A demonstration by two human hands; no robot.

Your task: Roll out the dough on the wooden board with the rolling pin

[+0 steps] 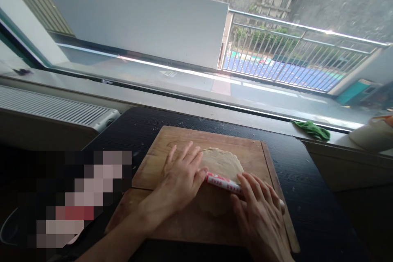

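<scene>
On a wooden cutting board [147,172] lies a flat round sheet of dough [219,161]. A rolling pin [224,181], wrapped in white film with red print, rests across the dough. My left hand [182,172] lies flat with its fingers stretched out, its thumb at the visible left end of the pin. Whether the pin continues beneath that palm is hidden. Over the right part of the pin, my right hand [260,202] has its fingers curved around it, and the pin's tip shows beyond the hand. Part of the dough's near side is shaded and hidden by the pin.
The board stands on a black table [310,196] with white flecks along its far side. Behind it are a window sill [215,116], a green cloth [313,129] and a white container [373,133]. A radiator [58,106] is at left; a blurred-out patch covers something below it.
</scene>
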